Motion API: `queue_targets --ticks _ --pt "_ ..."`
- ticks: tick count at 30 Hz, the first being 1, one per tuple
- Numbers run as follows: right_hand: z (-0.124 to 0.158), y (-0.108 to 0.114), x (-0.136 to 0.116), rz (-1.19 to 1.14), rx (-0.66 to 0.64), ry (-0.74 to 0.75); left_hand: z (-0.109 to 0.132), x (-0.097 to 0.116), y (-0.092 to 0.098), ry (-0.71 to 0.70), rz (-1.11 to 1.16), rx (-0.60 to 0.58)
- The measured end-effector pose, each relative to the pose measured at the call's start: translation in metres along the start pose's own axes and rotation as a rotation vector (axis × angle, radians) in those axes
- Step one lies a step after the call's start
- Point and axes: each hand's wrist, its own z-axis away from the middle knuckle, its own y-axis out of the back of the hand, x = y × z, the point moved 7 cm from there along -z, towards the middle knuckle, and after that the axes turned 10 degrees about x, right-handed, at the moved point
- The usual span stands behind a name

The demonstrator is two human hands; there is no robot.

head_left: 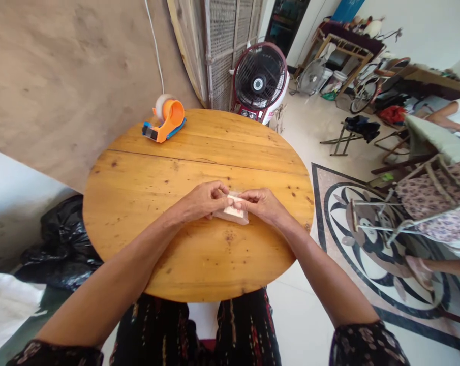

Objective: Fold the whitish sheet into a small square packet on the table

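Near the middle of the round wooden table [199, 274], a small pale box-shaped packet [233, 212] lies between my hands. It looks wrapped in clear or whitish film, and its contents are too small to make out. My left hand [205, 201] grips its left end, the thumb pressed on top and the fingers bent behind. From the other side my right hand [262, 203] pinches the top right part, thumb close to the left thumb. Parts of the packet are hidden under the fingers. An orange and blue tape dispenser [171, 119] with a tape roll stands at the table's far left.
A dark red fan [259, 76] stands behind the table. Black plastic bags [58, 244] lie at the left. At the right sits another person [435, 203] beside a pale-topped table [428, 134]; a folding stool [344, 140] holds dark cloth.
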Motion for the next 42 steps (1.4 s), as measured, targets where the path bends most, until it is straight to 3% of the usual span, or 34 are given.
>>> queue_targets --ticks 7,13,17,21,24,29,38,42 --pt "0.018 0.015 0.006 -0.010 0.092 0.052 0.002 0.004 -0.005 0.029 0.019 -0.015" --pt "0.034 0.004 -0.013 0.278 0.092 0.211 0.002 0.002 -0.004 0.022 0.028 -0.063" --pt "0.040 0.000 -0.022 0.321 0.117 0.287 0.002 0.001 -0.003 0.026 0.062 -0.112" --pt "0.052 0.014 -0.012 0.296 0.223 0.173 0.002 0.001 -0.001 0.044 0.051 -0.130" --pt "0.057 0.008 -0.002 0.265 0.182 0.093 0.002 -0.002 -0.001 0.036 0.021 -0.167" --pt "0.054 -0.007 -0.003 0.210 0.215 0.118 0.002 -0.005 -0.004 0.022 0.117 -0.224" --pt "0.060 -0.006 -0.001 0.211 0.290 0.140 0.002 -0.008 -0.006 0.035 0.132 -0.186" --pt "0.058 -0.006 -0.004 0.223 0.225 0.136 0.003 -0.006 -0.005 0.029 0.139 -0.190"
